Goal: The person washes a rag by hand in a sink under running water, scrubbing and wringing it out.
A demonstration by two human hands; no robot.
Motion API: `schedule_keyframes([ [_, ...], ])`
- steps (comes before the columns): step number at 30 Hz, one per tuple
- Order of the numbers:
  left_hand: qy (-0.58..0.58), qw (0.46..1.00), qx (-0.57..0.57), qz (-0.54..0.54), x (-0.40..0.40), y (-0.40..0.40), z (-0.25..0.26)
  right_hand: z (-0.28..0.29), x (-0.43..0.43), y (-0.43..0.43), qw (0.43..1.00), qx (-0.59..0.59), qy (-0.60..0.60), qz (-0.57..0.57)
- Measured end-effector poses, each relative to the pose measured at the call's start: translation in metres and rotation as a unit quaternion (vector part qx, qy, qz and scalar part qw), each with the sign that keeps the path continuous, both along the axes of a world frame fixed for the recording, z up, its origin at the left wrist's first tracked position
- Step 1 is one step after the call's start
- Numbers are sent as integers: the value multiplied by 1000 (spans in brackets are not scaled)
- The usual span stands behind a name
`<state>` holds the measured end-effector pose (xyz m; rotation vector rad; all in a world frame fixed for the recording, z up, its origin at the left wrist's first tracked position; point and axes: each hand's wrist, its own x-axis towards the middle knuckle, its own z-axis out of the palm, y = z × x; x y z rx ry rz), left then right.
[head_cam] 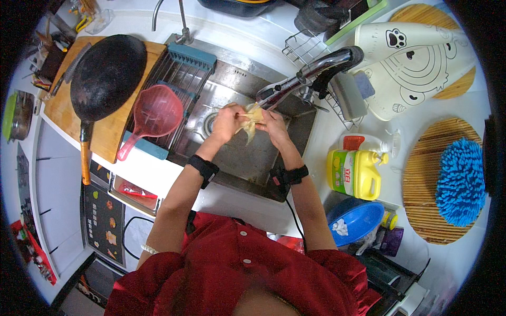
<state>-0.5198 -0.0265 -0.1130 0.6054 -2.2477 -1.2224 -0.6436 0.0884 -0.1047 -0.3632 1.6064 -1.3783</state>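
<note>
Over the metal sink [245,158], both hands grip a thin, limp, pale-yellow cloth or sheet [251,118], which hangs in folds between them. My left hand [228,122] pinches its left side, near the round drain [209,124]. At its right side, my right hand [273,125] has its fingers closed on the material. The spout of the chrome faucet [272,94] ends just above the cloth; whether water runs is not clear. What the yellowish thing is made of cannot be told.
A pink strainer or ladle [158,110] lies on the drying rack [180,73] over the sink's left side. Beyond it, a black wok [108,79] rests upside down on a wooden board [106,138]. At right stand a yellow detergent bottle [352,173], a blue basin [355,221] and a wire rack [304,45].
</note>
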Motion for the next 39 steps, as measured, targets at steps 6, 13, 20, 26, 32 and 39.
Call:
schedule_keyframes([
  [6, 77, 932, 332, 127, 5, -29, -25, 10, -9, 9, 998, 18, 20, -62],
  [13, 138, 737, 604, 270, 21, -50, -60, 27, -20, 17, 967, -142, -124, -169],
  [20, -8, 806, 560, 190, -12, -7, -56, 0, -14, -5, 914, -200, -319, -152],
  [26, 30, 780, 623, 54, -29, 6, -44, -39, -13, -13, 929, -189, -303, -100],
  [32, 76, 883, 462, 35, -34, 17, -21, -46, -4, -19, 963, 112, -197, -146],
  [39, 60, 996, 27, 57, -30, 50, 16, -73, -8, -27, 917, -162, -343, -126],
])
